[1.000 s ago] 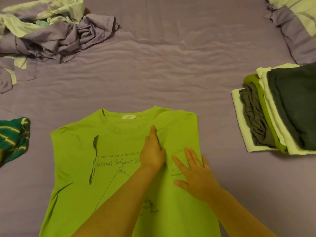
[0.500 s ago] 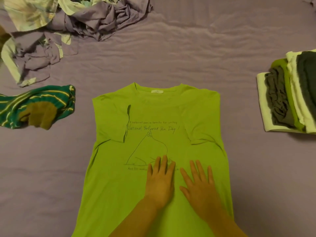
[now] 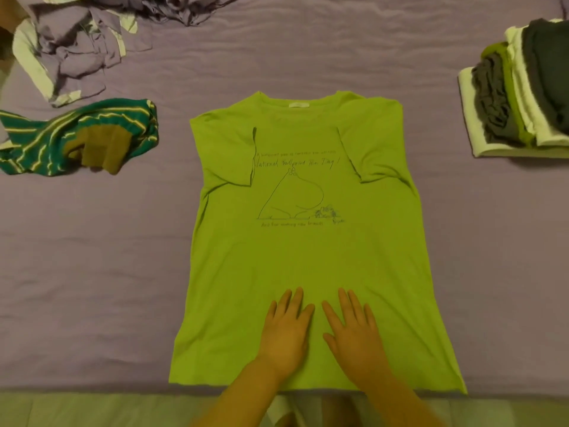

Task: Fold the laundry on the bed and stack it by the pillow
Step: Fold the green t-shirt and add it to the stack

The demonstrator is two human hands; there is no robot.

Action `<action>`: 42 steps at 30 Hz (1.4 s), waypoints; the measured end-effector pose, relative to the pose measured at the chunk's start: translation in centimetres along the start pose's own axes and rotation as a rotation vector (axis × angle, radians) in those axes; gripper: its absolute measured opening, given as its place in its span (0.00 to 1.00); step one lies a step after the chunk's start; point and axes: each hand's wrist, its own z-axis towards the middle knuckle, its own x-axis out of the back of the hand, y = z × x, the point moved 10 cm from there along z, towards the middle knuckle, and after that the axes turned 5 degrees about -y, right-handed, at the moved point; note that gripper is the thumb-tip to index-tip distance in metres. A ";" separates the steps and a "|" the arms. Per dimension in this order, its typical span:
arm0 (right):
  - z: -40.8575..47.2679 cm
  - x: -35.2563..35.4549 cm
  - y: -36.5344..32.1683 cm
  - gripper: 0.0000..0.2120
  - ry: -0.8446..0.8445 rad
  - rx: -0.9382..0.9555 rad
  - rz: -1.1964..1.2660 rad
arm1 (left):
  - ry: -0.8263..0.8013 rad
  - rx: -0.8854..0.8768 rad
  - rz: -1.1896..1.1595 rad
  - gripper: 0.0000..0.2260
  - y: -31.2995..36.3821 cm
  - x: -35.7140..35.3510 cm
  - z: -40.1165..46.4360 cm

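While both palms lie flat with fingers spread, the left hand (image 3: 288, 329) and right hand (image 3: 354, 332) press the lime T-shirt (image 3: 308, 248), sleeves folded inward, near-centre on the purple bed (image 3: 92, 257); a folded stack (image 3: 520, 100) sits far right.

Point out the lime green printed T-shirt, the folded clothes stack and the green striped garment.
Lime green printed T-shirt (image 3: 308, 260): head view, plain chest below print.
Folded clothes stack (image 3: 492, 97): head view, grey folded edge.
Green striped garment (image 3: 37, 131): head view, striped upper fabric.

One green T-shirt (image 3: 308, 257), one striped garment (image 3: 77, 137), one crumpled heap of laundry (image 3: 77, 47), one folded stack (image 3: 517, 97), two hands: left hand (image 3: 286, 331), right hand (image 3: 354, 334).
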 end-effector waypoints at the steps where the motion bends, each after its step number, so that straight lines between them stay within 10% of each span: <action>1: -0.9 -0.7 -0.6 0.37 -0.011 -0.001 0.001 | -0.006 0.006 -0.016 0.28 -0.3 -0.7 -1.2; 22: -6.8 -4.7 -3.6 0.21 0.144 0.125 0.034 | 0.097 -0.120 0.061 0.28 -2.2 -6.0 -7.0; 29: -5.7 -2.4 -3.2 0.10 0.113 0.156 0.132 | 0.071 -0.071 -0.036 0.11 -2.9 -4.4 -4.8; 34: -0.8 0.6 0.9 0.10 -0.009 0.039 0.543 | -0.071 0.008 -0.583 0.11 -5.3 -1.0 -0.7; 42: 10.2 11.7 5.7 0.19 0.123 0.007 0.452 | 0.028 0.156 -0.797 0.13 -9.8 9.1 7.3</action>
